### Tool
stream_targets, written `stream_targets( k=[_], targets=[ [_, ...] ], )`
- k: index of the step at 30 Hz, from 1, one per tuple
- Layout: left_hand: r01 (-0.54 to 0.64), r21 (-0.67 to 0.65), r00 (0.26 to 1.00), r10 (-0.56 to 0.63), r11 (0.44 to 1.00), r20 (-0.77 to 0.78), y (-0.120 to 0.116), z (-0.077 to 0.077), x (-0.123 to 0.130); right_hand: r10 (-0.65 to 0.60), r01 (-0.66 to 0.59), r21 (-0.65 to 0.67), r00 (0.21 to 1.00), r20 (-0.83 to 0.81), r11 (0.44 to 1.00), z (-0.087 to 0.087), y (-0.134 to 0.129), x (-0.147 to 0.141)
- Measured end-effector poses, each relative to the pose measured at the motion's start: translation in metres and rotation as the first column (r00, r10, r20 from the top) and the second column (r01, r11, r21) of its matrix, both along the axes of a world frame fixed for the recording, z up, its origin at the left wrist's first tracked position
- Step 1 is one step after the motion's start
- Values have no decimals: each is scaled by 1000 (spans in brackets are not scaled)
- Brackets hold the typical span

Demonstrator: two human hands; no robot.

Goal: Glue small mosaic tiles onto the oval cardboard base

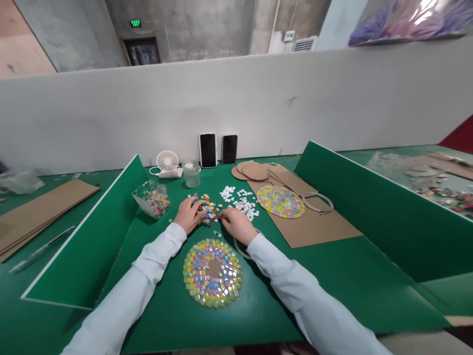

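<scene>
My left hand rests at the left side of a pile of small coloured mosaic tiles, its fingers spread and touching them. At the pile's right side is my right hand, thumb and fingers pressed together; whatever is between them is too small to make out. Nearer to me lies a round mosaic disc, covered in yellow, green, pink and blue tiles around a bare brown centre. White tiles are scattered just beyond my right hand. A pale ring is partly hidden under my right wrist.
A clear container of tiles leans at left. Behind stand a small fan, a glass and two phones. Cardboard at right bears another mosaic disc and a ring. Green panels flank the space.
</scene>
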State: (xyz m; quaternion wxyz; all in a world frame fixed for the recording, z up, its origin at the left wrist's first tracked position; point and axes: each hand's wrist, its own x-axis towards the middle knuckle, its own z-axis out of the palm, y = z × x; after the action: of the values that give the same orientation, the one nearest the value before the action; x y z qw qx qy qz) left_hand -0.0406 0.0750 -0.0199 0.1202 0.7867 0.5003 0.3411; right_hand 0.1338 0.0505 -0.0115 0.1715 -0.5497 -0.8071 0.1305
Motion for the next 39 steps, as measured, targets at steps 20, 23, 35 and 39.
stream_targets(
  k=[20, 23, 35, 39],
  targets=[
    [285, -554, -66, 593, 782, 803, -9, 38, 3, 155, -152, -37, 978, 138, 988, 12, -13, -6],
    [346, -522, -67, 576, 779, 815, -12, 37, 3, 214, -206, -77, 970, 117, 975, 14, -14, -4],
    [111, -585, -17, 590, 804, 808, -20, 39, 15, 111, -125, 46, 967, 229, 991, 4, -14, -18],
    [65, -587, -29, 589, 807, 808, -22, 37, 16, 107, -131, 129, 978, 178, 983, 9, -19, -23]
  ],
)
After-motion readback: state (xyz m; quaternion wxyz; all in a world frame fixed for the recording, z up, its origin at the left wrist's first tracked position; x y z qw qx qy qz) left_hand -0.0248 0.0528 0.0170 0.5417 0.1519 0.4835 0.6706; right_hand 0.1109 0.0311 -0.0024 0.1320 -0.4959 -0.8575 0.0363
